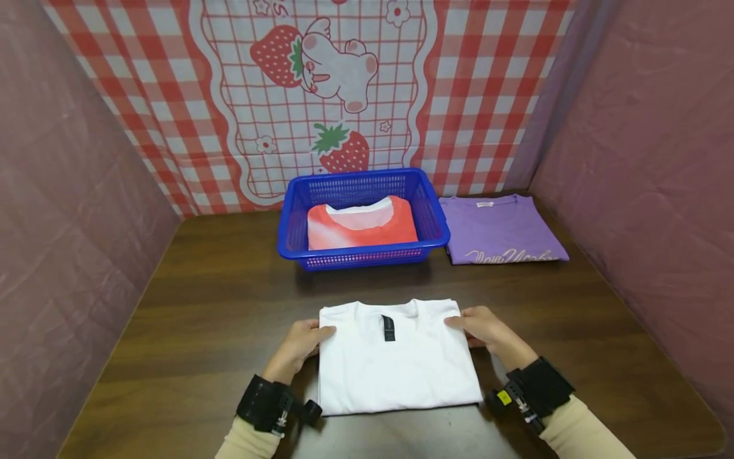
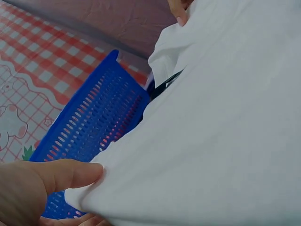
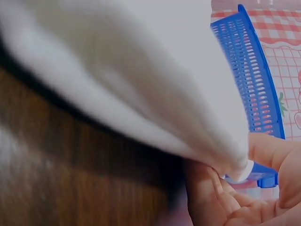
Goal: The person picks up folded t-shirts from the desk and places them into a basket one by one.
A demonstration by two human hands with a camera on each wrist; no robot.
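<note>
A white T-shirt, folded into a rectangle with a black neck label, is held between both hands over the front of the table. My left hand grips its left edge near the shoulder, thumb on top and fingers beneath, as the left wrist view also shows. On the opposite side my right hand pinches the right edge the same way. In the right wrist view the folded layers of the white T-shirt run into the grip, with dark wood below them. Beyond the shirt stands a blue basket.
Inside the basket lies a folded red-and-white shirt. A folded purple shirt with pale lettering rests on the table to the basket's right. The brown wooden table meets a checked strawberry cloth at the back and pink curtains at both sides.
</note>
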